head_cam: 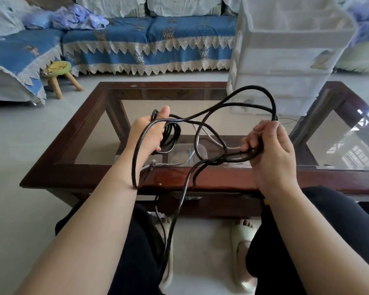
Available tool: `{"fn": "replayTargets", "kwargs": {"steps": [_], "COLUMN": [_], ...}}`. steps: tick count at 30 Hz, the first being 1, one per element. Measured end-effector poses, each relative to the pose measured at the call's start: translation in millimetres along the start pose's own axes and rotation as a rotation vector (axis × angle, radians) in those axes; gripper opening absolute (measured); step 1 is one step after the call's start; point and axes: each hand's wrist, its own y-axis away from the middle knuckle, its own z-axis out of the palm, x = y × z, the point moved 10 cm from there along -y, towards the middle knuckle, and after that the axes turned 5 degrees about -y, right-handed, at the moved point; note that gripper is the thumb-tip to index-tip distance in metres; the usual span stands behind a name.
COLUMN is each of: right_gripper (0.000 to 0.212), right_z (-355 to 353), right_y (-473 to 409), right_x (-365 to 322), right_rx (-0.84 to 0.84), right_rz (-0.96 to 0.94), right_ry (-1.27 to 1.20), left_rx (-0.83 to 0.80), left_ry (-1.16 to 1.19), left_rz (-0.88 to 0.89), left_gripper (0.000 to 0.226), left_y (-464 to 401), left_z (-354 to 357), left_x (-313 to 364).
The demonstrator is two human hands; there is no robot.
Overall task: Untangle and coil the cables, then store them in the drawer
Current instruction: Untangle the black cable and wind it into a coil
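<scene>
two hands (146, 133) (268, 150), glossy, perhaps rubbery black cable (251, 90)

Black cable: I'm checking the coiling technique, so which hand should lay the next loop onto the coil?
The right hand, probably. It pinches the loose black cable beside the slack loops. The left hand already has its grip on the wound coil, so it should just hold.

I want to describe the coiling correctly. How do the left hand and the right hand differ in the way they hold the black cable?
The left hand grips several finished coils of the black cable; the right hand pinches loose crossing strands. The left hand's thumb points up; the right hand's fingers curl down over the strands. Both hands are above the glass table.
</scene>
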Motion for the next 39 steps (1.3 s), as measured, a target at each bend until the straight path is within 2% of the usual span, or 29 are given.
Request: {"fn": "replayTargets", "kwargs": {"steps": [3,6,8,10,13,16,20,23,26,28,30,31,33,34,35,37,39], "right_gripper": [0.033,0.051,0.066,0.074,0.058,0.031,0.040,0.045,0.034,0.031,0.028,0.031,0.047,0.051,0.055,0.059,0.058], "right_z": [-22,-21,-25,-34,-36,-15,16,45,64,75,88,95,111,119,120,102,70], "right_y": [-2,-4,-5,-5,2,7,-2,-6,-8,-9,6,19,51,65,71,81,96], "right_x": [-15,-17,-18,-21,-21,-20,-36,-28,-10,-20,-46,-59,-69,-61,-43,4,37], "right_rx": [0.057,-0.054,-0.148,-0.246,-0.354,-0.336,-0.219,-0.326,-0.438,-0.402,-0.352,-0.376,-0.544,-0.653,-0.744,-0.909,-1.029], "right_rz": [-0.038,0.055,0.153,0.210,0.221,0.148,-0.047,-0.006,0.040,-0.098,-0.302,-0.400,-0.494,-0.442,-0.295,0.153,0.507], "right_ry": [0.150,0.301,0.450,0.586,0.737,0.832,0.952,1.054,1.182,1.160,0.935,0.819,0.745,0.778,0.863,1.038,1.122], "left_rx": [-0.007,0.086,0.119,0.156,0.144,0.055,-0.103,-0.274,-0.344,-0.385,-0.384,-0.371,-0.345,-0.337,-0.327,-0.255,-0.093], "left_ry": [-0.047,-0.213,-0.234,-0.212,-0.062,-0.163,-0.167,-0.014,0.011,0.050,0.149,0.216,0.328,0.375,0.411,0.376,0.360], "left_rz": [0.043,0.030,0.020,0.008,-0.016,0.018,0.090,0.145,0.189,0.164,0.040,-0.056,-0.235,-0.310,-0.378,-0.433,-0.404], "left_gripper": [0.055,0.058,0.059,0.060,0.056,0.057,0.058,0.051,0.050,0.051,0.058,0.063,0.058,0.055,0.057,0.061,0.060], "left_y": [0,8,9,8,11,20,34,48,55,58,57,54,47,46,45,42,39], "left_z": [-8,-22,-27,-34,-33,-17,11,31,40,46,50,51,54,53,52,41,21], "left_x": [4,8,8,6,2,8,18,25,28,25,14,6,-10,-16,-21,-30,-31]}}
